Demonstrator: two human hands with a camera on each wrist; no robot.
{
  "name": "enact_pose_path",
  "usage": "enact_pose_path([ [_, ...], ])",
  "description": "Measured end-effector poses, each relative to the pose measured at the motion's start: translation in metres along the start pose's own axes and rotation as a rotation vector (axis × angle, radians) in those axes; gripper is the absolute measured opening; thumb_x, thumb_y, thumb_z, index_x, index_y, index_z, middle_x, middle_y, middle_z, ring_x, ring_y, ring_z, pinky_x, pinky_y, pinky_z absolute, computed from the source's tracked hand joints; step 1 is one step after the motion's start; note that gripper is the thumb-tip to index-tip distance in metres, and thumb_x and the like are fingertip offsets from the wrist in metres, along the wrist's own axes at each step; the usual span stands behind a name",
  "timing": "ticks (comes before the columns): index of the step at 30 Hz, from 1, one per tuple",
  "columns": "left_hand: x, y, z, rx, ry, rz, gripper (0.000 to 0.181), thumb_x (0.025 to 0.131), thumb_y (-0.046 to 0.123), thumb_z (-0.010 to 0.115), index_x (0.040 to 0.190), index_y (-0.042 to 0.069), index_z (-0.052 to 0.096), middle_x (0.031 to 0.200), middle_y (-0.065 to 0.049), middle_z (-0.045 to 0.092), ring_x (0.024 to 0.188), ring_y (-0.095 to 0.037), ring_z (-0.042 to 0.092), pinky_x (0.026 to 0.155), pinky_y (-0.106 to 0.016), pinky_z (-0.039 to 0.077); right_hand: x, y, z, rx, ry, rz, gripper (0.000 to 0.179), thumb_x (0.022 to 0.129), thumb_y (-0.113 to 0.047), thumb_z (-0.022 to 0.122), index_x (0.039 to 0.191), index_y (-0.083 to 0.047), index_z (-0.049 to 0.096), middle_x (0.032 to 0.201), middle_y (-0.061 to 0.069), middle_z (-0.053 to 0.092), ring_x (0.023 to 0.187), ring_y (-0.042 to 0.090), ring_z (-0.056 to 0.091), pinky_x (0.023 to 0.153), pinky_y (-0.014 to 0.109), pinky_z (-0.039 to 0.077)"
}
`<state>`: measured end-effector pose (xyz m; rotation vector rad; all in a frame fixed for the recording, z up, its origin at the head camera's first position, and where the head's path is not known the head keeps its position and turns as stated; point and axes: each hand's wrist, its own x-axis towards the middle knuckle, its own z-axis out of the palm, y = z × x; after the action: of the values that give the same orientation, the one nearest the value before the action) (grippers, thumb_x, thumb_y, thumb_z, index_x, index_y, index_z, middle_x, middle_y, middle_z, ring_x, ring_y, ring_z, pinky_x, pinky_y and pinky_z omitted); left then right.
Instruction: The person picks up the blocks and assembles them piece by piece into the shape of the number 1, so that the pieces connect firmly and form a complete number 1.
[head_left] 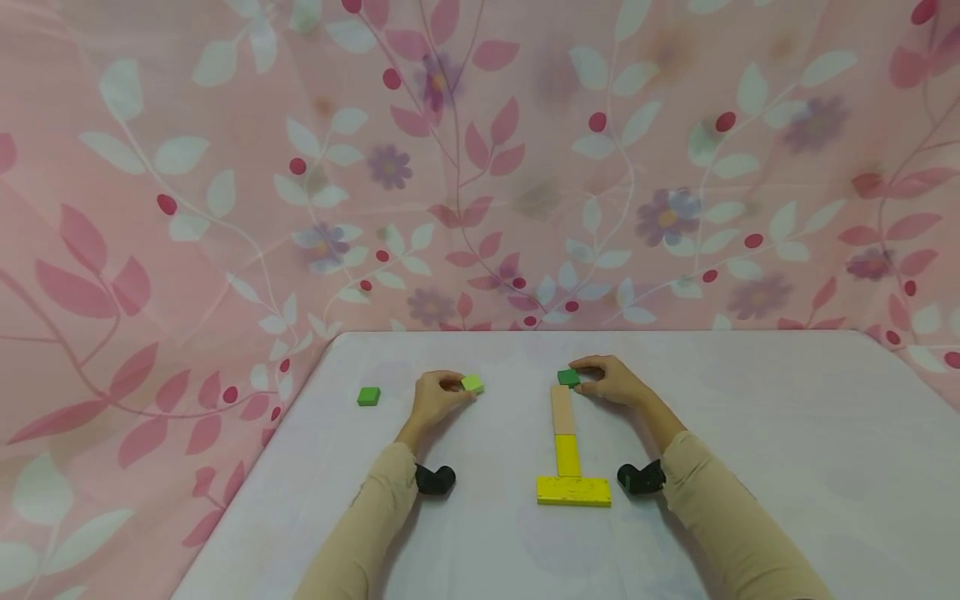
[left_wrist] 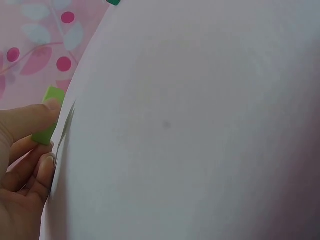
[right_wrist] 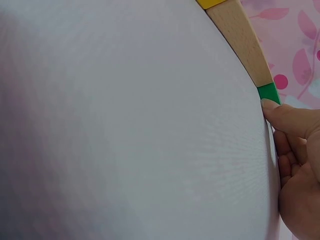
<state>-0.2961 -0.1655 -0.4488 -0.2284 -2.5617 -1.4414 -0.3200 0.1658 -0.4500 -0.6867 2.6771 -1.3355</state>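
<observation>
My left hand pinches a light green block between thumb and fingers; the left wrist view shows this block held by its sides. On the right, my right hand holds a dark green block between thumb and index finger. That block sits at the far end of a plain wooden block, touching it in the right wrist view. Nearer to me the row continues with a yellow block, then a longer yellow block lying crosswise, so the pieces form an upside-down T.
Another green block lies by itself to the left of my left hand. A white cloth covers the table, and a pink floral curtain hangs behind its far edge. Black wrist devices stick out from both sleeves.
</observation>
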Motion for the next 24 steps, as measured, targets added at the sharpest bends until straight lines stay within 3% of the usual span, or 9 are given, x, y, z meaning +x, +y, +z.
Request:
enact_pose_path([
  [24, 0.007, 0.013, 0.029, -0.029, -0.046, 0.059, 0.031, 0.068, 0.007, 0.083, 0.093, -0.006, 0.071, 0.079, -0.014, 0.068, 0.071, -0.018, 0.061, 0.066, -0.027, 0.051, 0.001, 0.002, 0.001, 0.012, -0.003, 0.001, 0.042, 0.084, -0.008, 0.067, 0.123, 0.007, 0.057, 0.126, 0.024, 0.055, 0.119, 0.040, 0.048, 0.103, 0.053, 0.033],
])
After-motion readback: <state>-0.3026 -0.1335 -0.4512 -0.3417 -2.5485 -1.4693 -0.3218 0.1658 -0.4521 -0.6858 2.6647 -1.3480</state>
